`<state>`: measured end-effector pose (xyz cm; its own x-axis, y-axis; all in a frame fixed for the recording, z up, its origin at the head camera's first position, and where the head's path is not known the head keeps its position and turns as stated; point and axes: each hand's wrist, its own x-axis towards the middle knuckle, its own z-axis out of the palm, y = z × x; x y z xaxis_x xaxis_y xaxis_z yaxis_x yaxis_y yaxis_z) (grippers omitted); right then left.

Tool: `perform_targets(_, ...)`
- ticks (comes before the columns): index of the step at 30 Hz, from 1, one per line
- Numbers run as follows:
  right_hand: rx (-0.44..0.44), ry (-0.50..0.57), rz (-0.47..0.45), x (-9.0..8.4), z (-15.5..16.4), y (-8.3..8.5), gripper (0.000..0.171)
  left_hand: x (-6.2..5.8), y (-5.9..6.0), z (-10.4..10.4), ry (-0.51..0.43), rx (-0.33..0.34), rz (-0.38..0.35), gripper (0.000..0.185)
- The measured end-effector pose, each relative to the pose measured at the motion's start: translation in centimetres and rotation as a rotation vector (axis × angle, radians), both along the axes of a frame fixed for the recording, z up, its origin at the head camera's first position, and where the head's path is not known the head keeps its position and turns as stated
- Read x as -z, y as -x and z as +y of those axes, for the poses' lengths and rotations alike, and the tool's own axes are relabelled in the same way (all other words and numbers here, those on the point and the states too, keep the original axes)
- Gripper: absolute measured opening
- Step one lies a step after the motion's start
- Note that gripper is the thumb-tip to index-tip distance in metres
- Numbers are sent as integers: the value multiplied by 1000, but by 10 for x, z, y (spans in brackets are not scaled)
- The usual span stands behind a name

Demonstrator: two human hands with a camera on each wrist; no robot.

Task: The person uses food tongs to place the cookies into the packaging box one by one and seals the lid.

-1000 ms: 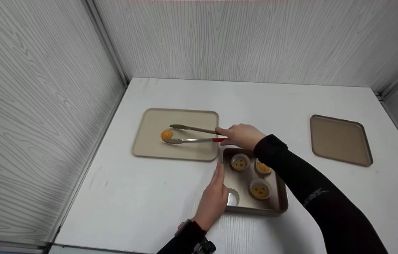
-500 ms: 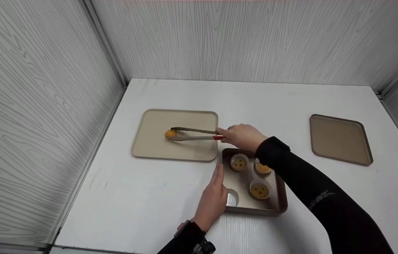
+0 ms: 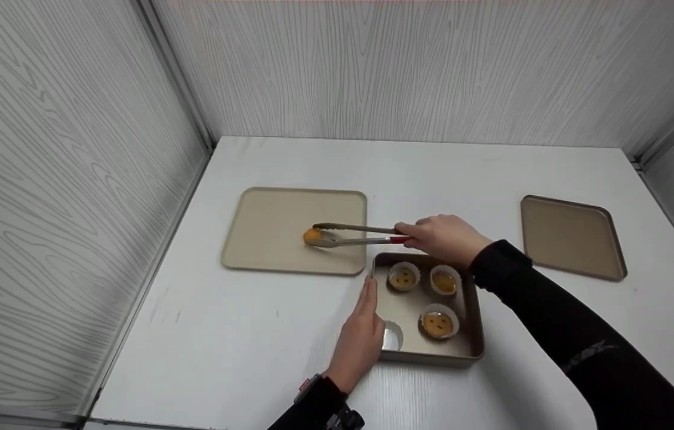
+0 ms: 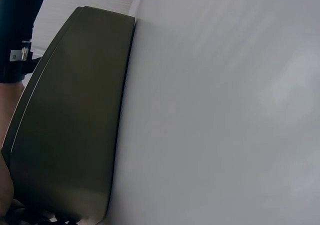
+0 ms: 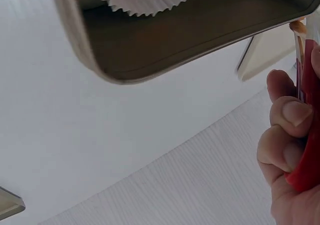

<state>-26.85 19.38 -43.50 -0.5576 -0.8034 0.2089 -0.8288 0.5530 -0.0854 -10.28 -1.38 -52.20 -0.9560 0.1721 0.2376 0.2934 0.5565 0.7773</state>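
Observation:
My right hand (image 3: 444,237) grips metal tongs (image 3: 357,235) with a red handle (image 5: 306,150). The tong tips pinch a small orange pastry ball (image 3: 312,236) above the right part of a flat beige tray (image 3: 265,239). My left hand (image 3: 362,331) lies with straight fingers against the left wall of a deep brown baking pan (image 3: 468,340). In the pan stand three paper cups with yellow filling (image 3: 403,276) and one empty paper cup (image 3: 393,337). The left wrist view shows the pan's dark outer wall (image 4: 70,115) on the white table.
A second flat brown tray (image 3: 572,237) lies at the right of the white table (image 3: 241,334). Grey wood-grain walls close in the table at the left, back and right.
The tongs have closed on the orange ball and carried it to the right across the beige tray, toward the pan. My right hand drew back to the right. The left hand stayed put.

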Motion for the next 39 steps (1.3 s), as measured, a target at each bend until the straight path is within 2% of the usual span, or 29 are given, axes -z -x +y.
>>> perform_targets(13,69,87,-19,0,37,-14,33,3,5,1,-2,-2,27,60)
perform_targets(23,59,137,2,3,57,-23,36,3,6,2,-22,-1,-8,62)
perform_targets(27,82,157,-9,1,64,-28,39,2,6,2,-40,11,-31,64)
perform_targets(35,142,198,-53,-5,83,-40,43,1,7,3,-35,10,-27,63)
perform_targets(39,146,223,-31,-5,94,-47,45,0,7,4,-32,5,-34,63)
